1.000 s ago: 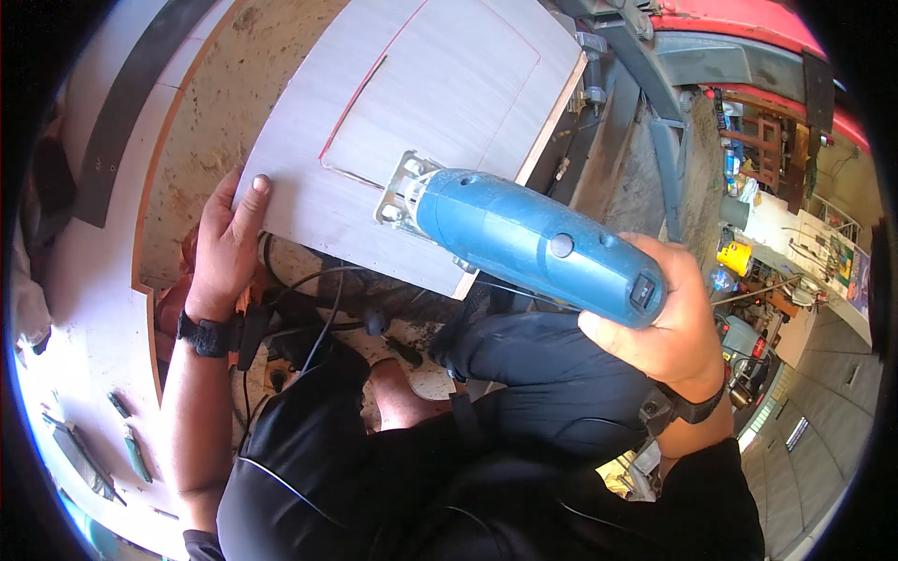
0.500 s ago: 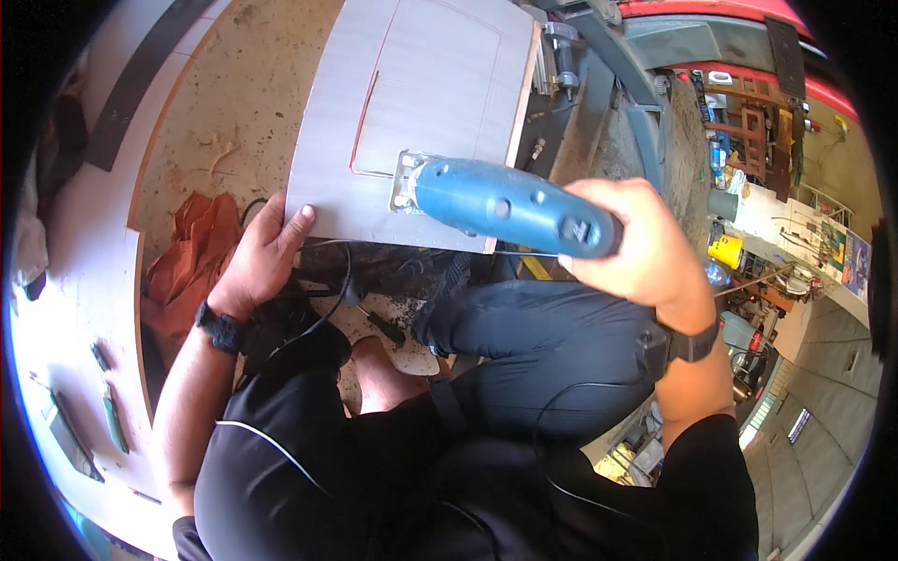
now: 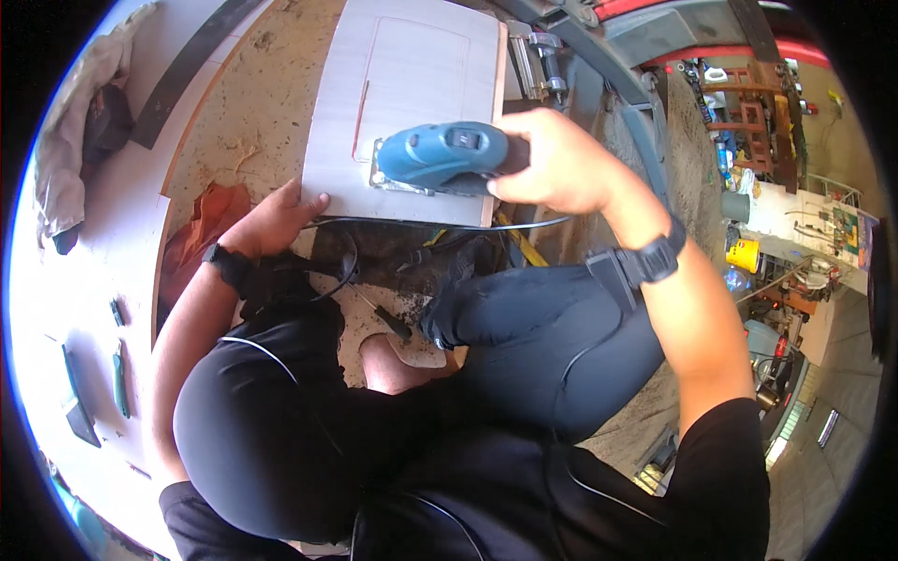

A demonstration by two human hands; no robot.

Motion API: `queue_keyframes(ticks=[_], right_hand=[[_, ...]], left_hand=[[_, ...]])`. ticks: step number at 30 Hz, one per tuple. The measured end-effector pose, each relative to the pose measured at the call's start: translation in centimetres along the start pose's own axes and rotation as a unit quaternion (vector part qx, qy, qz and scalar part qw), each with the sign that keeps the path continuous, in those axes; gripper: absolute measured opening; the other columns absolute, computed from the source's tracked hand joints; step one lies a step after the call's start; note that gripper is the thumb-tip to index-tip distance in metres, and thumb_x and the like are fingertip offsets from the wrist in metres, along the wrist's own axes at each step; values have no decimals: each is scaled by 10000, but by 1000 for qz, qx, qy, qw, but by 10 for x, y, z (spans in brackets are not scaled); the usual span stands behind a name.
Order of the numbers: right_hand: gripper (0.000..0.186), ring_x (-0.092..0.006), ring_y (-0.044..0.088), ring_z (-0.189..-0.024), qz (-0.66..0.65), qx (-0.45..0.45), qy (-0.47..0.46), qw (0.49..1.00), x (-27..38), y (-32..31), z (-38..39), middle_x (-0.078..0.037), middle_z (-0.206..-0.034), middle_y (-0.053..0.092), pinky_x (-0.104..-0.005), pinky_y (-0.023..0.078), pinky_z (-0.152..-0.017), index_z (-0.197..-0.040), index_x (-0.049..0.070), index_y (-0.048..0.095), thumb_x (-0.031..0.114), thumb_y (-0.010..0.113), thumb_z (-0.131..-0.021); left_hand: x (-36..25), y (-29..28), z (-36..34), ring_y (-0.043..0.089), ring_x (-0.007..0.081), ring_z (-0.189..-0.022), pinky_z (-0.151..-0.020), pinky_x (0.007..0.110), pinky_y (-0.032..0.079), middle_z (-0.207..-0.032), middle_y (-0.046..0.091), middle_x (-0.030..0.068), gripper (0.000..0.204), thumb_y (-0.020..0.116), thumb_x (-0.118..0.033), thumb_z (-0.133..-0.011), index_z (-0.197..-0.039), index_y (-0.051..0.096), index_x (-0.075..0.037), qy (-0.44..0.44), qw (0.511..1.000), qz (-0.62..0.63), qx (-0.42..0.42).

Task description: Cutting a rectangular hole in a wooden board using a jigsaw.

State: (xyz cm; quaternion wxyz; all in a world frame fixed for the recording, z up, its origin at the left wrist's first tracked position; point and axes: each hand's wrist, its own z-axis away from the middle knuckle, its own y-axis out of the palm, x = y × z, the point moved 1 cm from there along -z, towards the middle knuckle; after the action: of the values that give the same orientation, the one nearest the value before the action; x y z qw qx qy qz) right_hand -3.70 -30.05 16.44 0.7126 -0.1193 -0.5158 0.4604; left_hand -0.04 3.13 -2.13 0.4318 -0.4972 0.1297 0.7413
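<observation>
Our right hand [image 3: 552,164] has its fingers closed around the handle of the blue saw [image 3: 440,157], which sits flat on the near part of the board [image 3: 412,56]. Our left hand [image 3: 276,220] lies open, fingers spread, pressing the board's near left corner.

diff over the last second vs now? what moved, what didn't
The right hand swung the blue power saw from off the panel's near corner onto the white panel, its base plate now flat beside the red marked line. The left hand stayed pressed on the panel's near left edge. Nothing grasped or released.
</observation>
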Motion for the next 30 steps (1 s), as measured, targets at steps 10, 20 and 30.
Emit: queue_keyframes(ticks=[10, 20, 30], right_hand=[[377, -133, 682, -824, -20, 32, 59, 998, 24, -12, -5, -119, -899, 763, -313, 564, -814, -1115, -48, 731, 51, 783, -755], [372, -177, 749, -838, 33, 33, 71, 996, 34, -12, -9, -144, -900, 761, -312, 564, -797, -1072, -49, 722, 67, 805, -729], [327, -96, 669, -819, -44, 4, 118, 992, 59, 6, -22, -57, -865, 735, -286, 544, -781, -1081, -28, 720, 59, 791, -774]], left_hand=[[27, 10, -3, 635, 337, -1213, -1050, 422, 487, -1270, 669, 255, 471, 567, -276, -1101, -1415, 494, 66, 103, 988, 117, 10], [36, 11, 1, 568, 463, -1097, -973, 512, 467, -1102, 622, 282, 397, 593, -339, -1071, -1198, 553, 35, 133, 990, 24, -46], [32, 11, 0, 582, 466, -1056, -933, 518, 480, -1066, 622, 269, 408, 591, -380, -1068, -1109, 530, 22, 150, 987, -2, -56]])
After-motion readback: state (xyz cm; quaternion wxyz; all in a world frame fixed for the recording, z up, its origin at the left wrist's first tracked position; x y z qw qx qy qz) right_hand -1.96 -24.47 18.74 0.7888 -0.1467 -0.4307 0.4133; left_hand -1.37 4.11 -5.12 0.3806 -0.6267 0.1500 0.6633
